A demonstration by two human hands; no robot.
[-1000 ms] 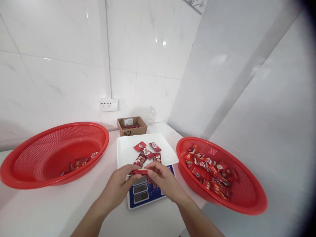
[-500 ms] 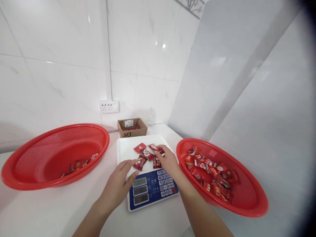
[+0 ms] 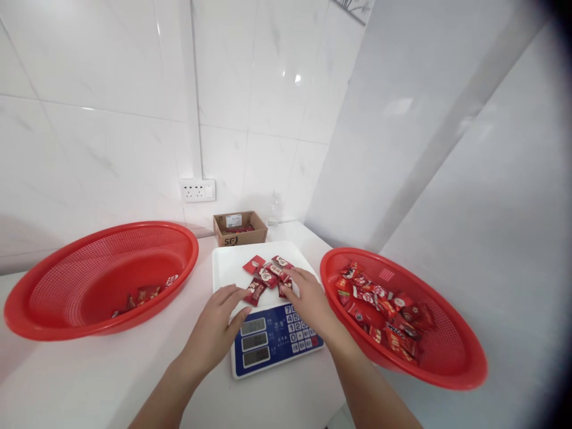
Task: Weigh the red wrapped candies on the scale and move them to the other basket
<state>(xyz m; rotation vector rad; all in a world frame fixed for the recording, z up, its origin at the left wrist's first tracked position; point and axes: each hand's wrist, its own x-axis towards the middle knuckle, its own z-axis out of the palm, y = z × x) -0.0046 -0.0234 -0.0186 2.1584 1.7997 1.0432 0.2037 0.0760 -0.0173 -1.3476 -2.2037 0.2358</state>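
Note:
Several small red wrapped candies (image 3: 267, 276) lie in a loose group on the white pan of a digital scale (image 3: 226, 267). My left hand (image 3: 215, 326) hovers over the scale's left front with thumb and fingers apart, its fingertips at a dark red candy (image 3: 255, 291). At the group's right side, my right hand (image 3: 313, 302) has its fingers stretched out and its thumb apart, partly covering another candy (image 3: 285, 289). The hand's fingertips reach a candy lying across the group. The scale's blue panel (image 3: 279, 351) shows displays and a keypad, partly hidden by my right hand.
A large red basket (image 3: 147, 238) at the left holds a few wrapped candies. Another red basket (image 3: 465, 357) with several candies stands close to my right forearm. Behind the scale sit a small cardboard box (image 3: 241, 237) and a clear plastic container (image 3: 274, 208), near the tiled wall.
My right hand has drawn back slightly to the right and toward me, uncovering more candies at the back. One candy now lies across the middle of the group. My left hand has hardly moved.

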